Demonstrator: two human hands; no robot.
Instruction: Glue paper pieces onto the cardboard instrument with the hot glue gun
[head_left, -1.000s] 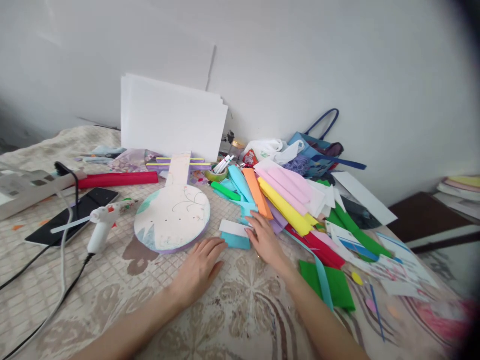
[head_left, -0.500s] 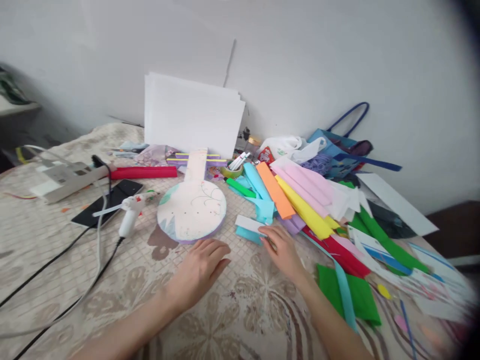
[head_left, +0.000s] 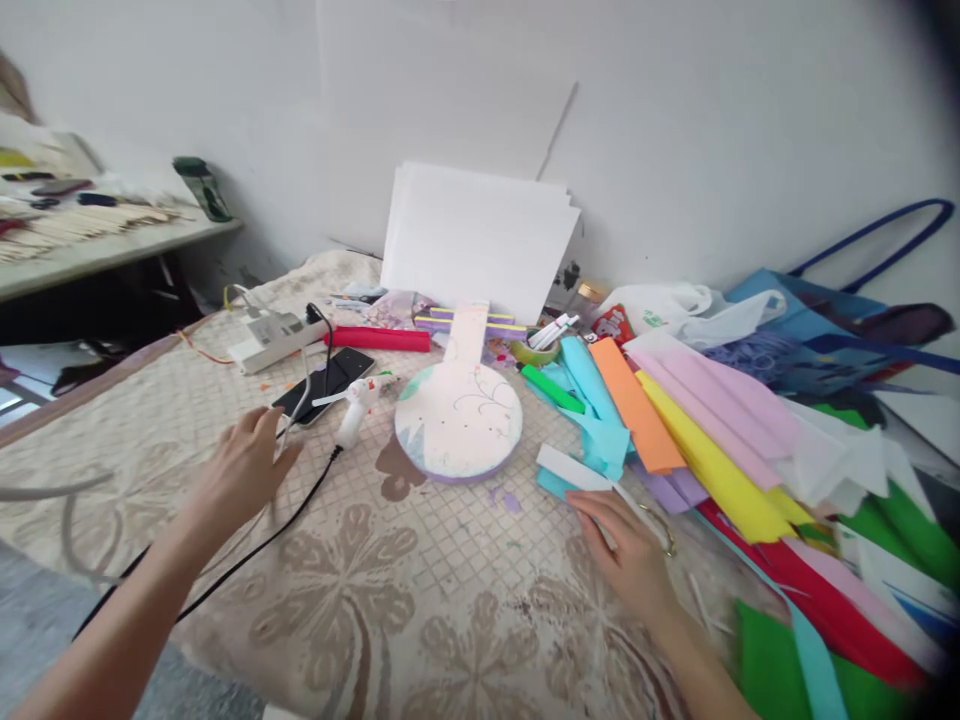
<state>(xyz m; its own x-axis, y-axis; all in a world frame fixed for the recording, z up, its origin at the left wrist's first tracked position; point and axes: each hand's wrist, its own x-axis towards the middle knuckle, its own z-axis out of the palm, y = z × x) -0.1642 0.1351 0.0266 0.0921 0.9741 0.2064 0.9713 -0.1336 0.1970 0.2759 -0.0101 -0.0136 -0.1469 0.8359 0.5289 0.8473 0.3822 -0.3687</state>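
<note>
My left hand (head_left: pixel 244 465) is at the left, beside the black phone (head_left: pixel 334 380). A white cable (head_left: pixel 300 400) passes between its thumb and fingers, partly hidden by the hand. To the right, my right hand (head_left: pixel 619 540) has its fingertips on the near corner of a small folded paper strip (head_left: pixel 574 467), white on top with light blue below. A white glue gun (head_left: pixel 352 415) lies by the phone, its black cord running toward me. Between the hands rests a round, painted white disc (head_left: pixel 459 425) with a purple edge and a handle pointing away.
Crepe paper in orange (head_left: pixel 637 410), yellow (head_left: pixel 720 465) and pink (head_left: pixel 712 400) crowds the right side. White sheets (head_left: pixel 480 240) lean against the wall. A power strip (head_left: pixel 266 345) sits at back left, near a red roll (head_left: pixel 382 339). Another table (head_left: pixel 150 245) stands beyond.
The view has turned left. My left hand has moved from beside the disc to the white cable, whose loops have shifted. My right hand stays at the folded paper strip.
</note>
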